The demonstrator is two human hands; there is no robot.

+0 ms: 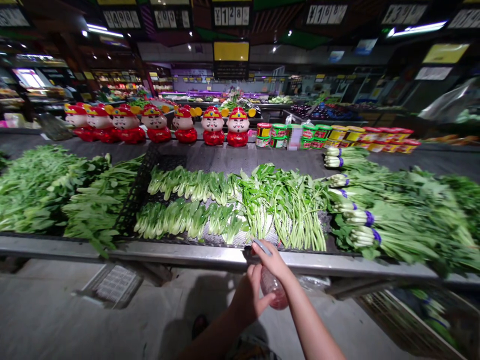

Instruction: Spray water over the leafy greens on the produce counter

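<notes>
Both of my hands are on a clear spray bottle (pixel 273 289) with a grey lever on top and a pinkish base, held just in front of the metal edge of the vegetable stand. My left hand (pixel 248 292) is closed around the side of its body, thumb and fingers against the plastic. My right hand (pixel 273 261) grips the upper part, a finger or thumb by the grey lever; the nozzle is partly hidden. Beyond the bottle lie water spinach (pixel 288 210) with long stems and two rows of small bok choy (pixel 183 217).
A metal rail (pixel 180 251) fronts the stand. Leafy greens (pixel 93 200) lie left of a black crate wall (pixel 137 187), purple-taped bundles (pixel 365 218) right. Red figurines (pixel 237 127) and stacked tubs (pixel 337 134) line the back. A crate (pixel 112 286) stands on the floor.
</notes>
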